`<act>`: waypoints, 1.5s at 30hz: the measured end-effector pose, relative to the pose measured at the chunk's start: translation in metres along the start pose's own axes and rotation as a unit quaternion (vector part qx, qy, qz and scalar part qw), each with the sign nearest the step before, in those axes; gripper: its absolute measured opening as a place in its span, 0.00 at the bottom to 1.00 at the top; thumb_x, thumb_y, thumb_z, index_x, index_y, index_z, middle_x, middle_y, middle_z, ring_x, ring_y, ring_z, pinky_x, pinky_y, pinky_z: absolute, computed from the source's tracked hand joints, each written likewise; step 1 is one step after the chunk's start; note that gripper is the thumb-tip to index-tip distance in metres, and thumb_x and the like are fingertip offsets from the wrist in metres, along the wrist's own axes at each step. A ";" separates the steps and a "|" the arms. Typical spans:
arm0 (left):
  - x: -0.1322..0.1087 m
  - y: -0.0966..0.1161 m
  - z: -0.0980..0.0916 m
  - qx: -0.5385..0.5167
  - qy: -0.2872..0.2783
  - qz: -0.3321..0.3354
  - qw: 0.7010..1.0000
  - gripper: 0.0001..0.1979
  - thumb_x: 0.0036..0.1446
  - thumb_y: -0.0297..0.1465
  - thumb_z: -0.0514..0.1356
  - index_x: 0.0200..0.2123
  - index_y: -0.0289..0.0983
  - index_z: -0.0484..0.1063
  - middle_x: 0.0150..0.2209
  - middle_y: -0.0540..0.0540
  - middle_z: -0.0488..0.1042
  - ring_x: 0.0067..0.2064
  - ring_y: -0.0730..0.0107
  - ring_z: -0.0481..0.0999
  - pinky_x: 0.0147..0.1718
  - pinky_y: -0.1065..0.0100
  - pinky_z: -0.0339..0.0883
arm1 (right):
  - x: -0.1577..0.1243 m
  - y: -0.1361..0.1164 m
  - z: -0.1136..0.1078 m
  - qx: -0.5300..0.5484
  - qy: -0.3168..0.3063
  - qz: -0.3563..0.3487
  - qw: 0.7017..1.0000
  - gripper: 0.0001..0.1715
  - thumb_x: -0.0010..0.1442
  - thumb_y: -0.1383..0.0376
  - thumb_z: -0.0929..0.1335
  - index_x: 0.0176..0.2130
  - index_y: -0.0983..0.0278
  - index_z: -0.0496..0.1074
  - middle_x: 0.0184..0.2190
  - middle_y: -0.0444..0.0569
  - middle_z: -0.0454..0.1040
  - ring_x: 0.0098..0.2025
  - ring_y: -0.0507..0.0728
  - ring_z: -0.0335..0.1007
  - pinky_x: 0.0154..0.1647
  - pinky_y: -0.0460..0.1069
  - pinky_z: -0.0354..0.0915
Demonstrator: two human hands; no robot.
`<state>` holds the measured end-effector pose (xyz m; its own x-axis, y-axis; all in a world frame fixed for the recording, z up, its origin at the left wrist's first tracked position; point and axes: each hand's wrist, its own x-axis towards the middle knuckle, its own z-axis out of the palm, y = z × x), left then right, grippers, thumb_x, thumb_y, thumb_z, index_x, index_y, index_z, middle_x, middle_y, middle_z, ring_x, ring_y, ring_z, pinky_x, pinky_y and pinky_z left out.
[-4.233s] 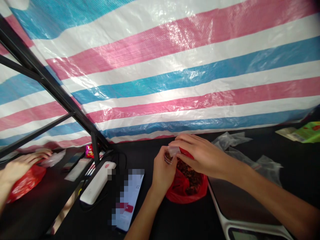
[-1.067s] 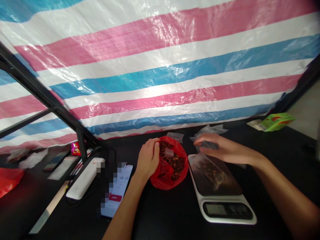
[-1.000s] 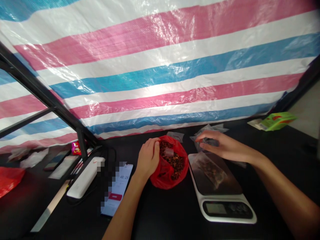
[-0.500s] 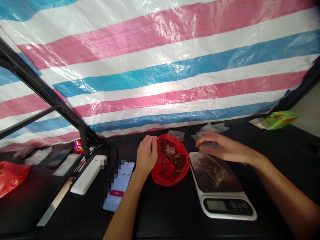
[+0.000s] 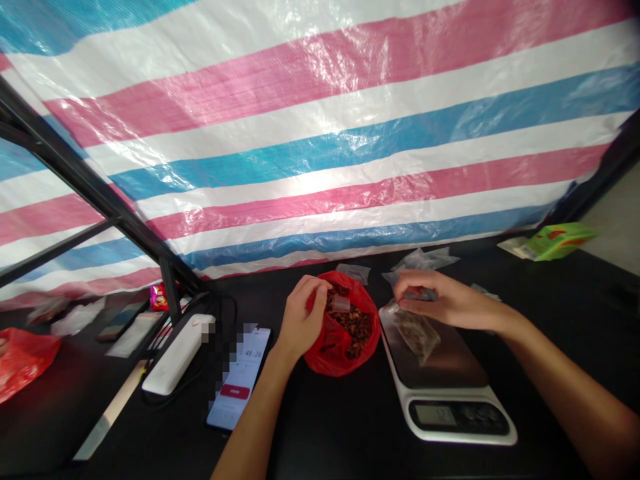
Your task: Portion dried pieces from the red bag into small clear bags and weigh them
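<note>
My right hand (image 5: 434, 297) pinches the top of a small clear plastic bag (image 5: 417, 333) with brown bits inside. The bag hangs or rests over the dark plate of a white kitchen scale (image 5: 463, 425); whether it touches the plate I cannot tell. My left hand (image 5: 304, 313) is closed at the left rim of a red plastic bag (image 5: 367, 360), its fingertips over the opening; what they grip is hidden. Brown seed-like pieces (image 5: 357, 327) fill the red bag, and a small clear plastic cup (image 5: 341, 305) lies on them.
Left of my forearm lie a phone (image 5: 240, 380) showing a timer and a white power strip (image 5: 179, 353) with cables. Clear bags (image 5: 425, 258) and a green packet (image 5: 563, 241) lie at the back. Another red bag (image 5: 25, 360) is far left, beyond a black metal frame (image 5: 170, 287).
My left hand has shifted right, further over the red bag's opening. My right hand now has the clear bag's top gathered, and the bag has moved slightly left and back on the scale.
</note>
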<state>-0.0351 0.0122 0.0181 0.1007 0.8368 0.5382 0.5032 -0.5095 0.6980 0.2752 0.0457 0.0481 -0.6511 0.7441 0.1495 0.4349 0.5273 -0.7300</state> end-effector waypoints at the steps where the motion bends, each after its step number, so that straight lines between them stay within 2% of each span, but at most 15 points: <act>1: 0.000 0.001 0.000 -0.026 0.001 -0.001 1.000 0.12 0.73 0.36 0.54 0.41 0.40 0.75 0.42 0.45 0.77 0.45 0.64 0.77 0.49 0.63 0.69 | 0.000 -0.003 0.001 0.027 0.016 -0.004 1.000 0.15 0.70 0.53 0.69 0.37 0.61 0.76 0.34 0.47 0.73 0.37 0.58 0.70 0.39 0.52 0.64; 4: -0.001 0.003 0.001 -0.093 -0.008 -0.004 0.996 0.11 0.69 0.40 0.60 0.46 0.39 0.76 0.46 0.43 0.77 0.49 0.62 0.77 0.52 0.62 0.69 | 0.002 -0.010 0.009 0.110 0.069 -0.030 0.991 0.12 0.69 0.55 0.70 0.38 0.61 0.76 0.35 0.46 0.73 0.37 0.57 0.70 0.39 0.51 0.65; 7: -0.003 0.005 0.003 -0.165 -0.064 -0.024 0.984 0.23 0.61 0.44 0.68 0.55 0.39 0.74 0.55 0.40 0.77 0.58 0.55 0.76 0.60 0.57 0.67 | 0.006 -0.014 0.024 0.176 0.112 -0.065 0.976 0.07 0.68 0.59 0.72 0.40 0.60 0.76 0.38 0.47 0.75 0.41 0.57 0.72 0.42 0.51 0.67; 10: -0.005 0.011 0.007 -0.190 -0.137 -0.067 0.970 0.33 0.53 0.41 0.75 0.60 0.40 0.72 0.60 0.40 0.75 0.61 0.52 0.74 0.64 0.54 0.66 | 0.010 -0.019 0.037 0.202 0.108 -0.082 0.970 0.04 0.67 0.61 0.73 0.41 0.59 0.77 0.42 0.48 0.77 0.44 0.58 0.75 0.46 0.51 0.68; 13: -0.006 0.018 0.010 -0.183 -0.180 -0.089 0.962 0.34 0.50 0.36 0.77 0.60 0.41 0.73 0.60 0.41 0.76 0.61 0.53 0.75 0.63 0.56 0.67 | 0.012 -0.025 0.046 0.208 0.091 -0.095 0.969 0.02 0.67 0.63 0.73 0.41 0.59 0.77 0.44 0.48 0.78 0.46 0.57 0.76 0.48 0.52 0.69; 16: -0.007 0.023 0.009 -0.192 -0.202 -0.096 0.955 0.34 0.49 0.34 0.77 0.59 0.41 0.74 0.60 0.42 0.76 0.60 0.54 0.76 0.62 0.57 0.68 | 0.012 -0.026 0.051 0.218 0.105 -0.107 0.964 0.00 0.68 0.65 0.73 0.41 0.58 0.77 0.44 0.48 0.78 0.47 0.57 0.76 0.50 0.52 0.69; 18: -0.006 0.026 0.008 -0.191 -0.212 -0.102 0.953 0.30 0.51 0.33 0.76 0.58 0.40 0.75 0.57 0.42 0.78 0.57 0.55 0.78 0.60 0.59 0.69 | 0.012 -0.024 0.055 0.210 0.114 -0.107 0.965 0.01 0.68 0.65 0.72 0.42 0.57 0.77 0.46 0.48 0.78 0.48 0.58 0.76 0.51 0.52 0.69; 20: -0.006 0.025 0.006 -0.170 -0.210 -0.100 0.958 0.22 0.56 0.33 0.72 0.54 0.39 0.76 0.51 0.44 0.80 0.52 0.58 0.79 0.55 0.61 0.71 | 0.012 -0.021 0.058 0.187 0.120 -0.105 0.969 0.07 0.70 0.64 0.71 0.48 0.55 0.77 0.48 0.48 0.76 0.49 0.58 0.75 0.50 0.53 0.69; 22: -0.005 0.022 0.004 -0.121 -0.192 -0.075 0.971 0.15 0.60 0.31 0.67 0.51 0.38 0.76 0.47 0.45 0.80 0.48 0.61 0.79 0.51 0.62 0.72 | 0.014 -0.018 0.060 0.150 0.162 -0.104 0.970 0.13 0.71 0.63 0.69 0.54 0.52 0.75 0.49 0.49 0.74 0.47 0.58 0.73 0.48 0.53 0.69; 25: -0.004 0.011 -0.002 0.031 -0.158 0.000 0.987 0.18 0.57 0.25 0.63 0.51 0.39 0.75 0.48 0.44 0.75 0.49 0.60 0.77 0.52 0.60 0.70 | 0.016 -0.013 0.058 0.079 0.265 -0.097 0.956 0.15 0.71 0.63 0.69 0.56 0.50 0.74 0.47 0.48 0.70 0.42 0.57 0.71 0.46 0.53 0.68; 27: -0.003 0.003 -0.006 0.137 -0.173 0.035 0.975 0.18 0.53 0.24 0.63 0.48 0.40 0.76 0.48 0.43 0.75 0.49 0.57 0.75 0.52 0.56 0.69 | 0.017 -0.009 0.054 0.046 0.311 -0.091 0.945 0.14 0.71 0.63 0.69 0.55 0.51 0.74 0.46 0.48 0.69 0.39 0.56 0.69 0.44 0.53 0.67; 29: -0.003 -0.003 -0.008 0.192 -0.194 0.044 0.961 0.15 0.52 0.24 0.63 0.45 0.40 0.76 0.47 0.44 0.76 0.49 0.56 0.75 0.52 0.55 0.67 | 0.018 -0.007 0.049 0.033 0.339 -0.088 0.936 0.13 0.71 0.63 0.68 0.54 0.51 0.74 0.45 0.47 0.69 0.37 0.56 0.69 0.42 0.53 0.67; 34: -0.003 -0.003 -0.006 0.228 -0.230 0.037 0.945 0.10 0.52 0.25 0.64 0.39 0.40 0.74 0.42 0.46 0.79 0.49 0.55 0.75 0.49 0.57 0.66 | 0.017 -0.004 0.041 0.019 0.361 -0.085 0.929 0.12 0.71 0.63 0.68 0.53 0.52 0.74 0.46 0.48 0.67 0.35 0.55 0.69 0.40 0.53 0.67; 39: -0.004 0.000 -0.003 0.235 -0.240 0.054 0.940 0.11 0.57 0.30 0.66 0.45 0.43 0.76 0.44 0.47 0.80 0.48 0.56 0.76 0.50 0.57 0.64 | 0.016 -0.004 0.040 -0.010 0.360 -0.091 0.929 0.13 0.71 0.66 0.67 0.53 0.53 0.74 0.46 0.48 0.67 0.34 0.54 0.68 0.40 0.53 0.67; 45: -0.003 -0.004 -0.004 0.246 -0.252 0.048 0.935 0.03 0.58 0.27 0.66 0.36 0.40 0.76 0.41 0.47 0.80 0.46 0.59 0.76 0.48 0.58 0.64 | 0.017 -0.004 0.039 -0.054 0.363 -0.109 0.924 0.15 0.70 0.69 0.67 0.52 0.53 0.74 0.47 0.48 0.68 0.38 0.55 0.70 0.41 0.53 0.67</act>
<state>-0.0405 0.0116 0.0154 0.4954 0.8431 0.2090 0.7924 -0.5372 0.2888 0.2377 0.0399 0.0277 -0.1589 0.6742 0.7213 0.4282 0.7054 -0.5649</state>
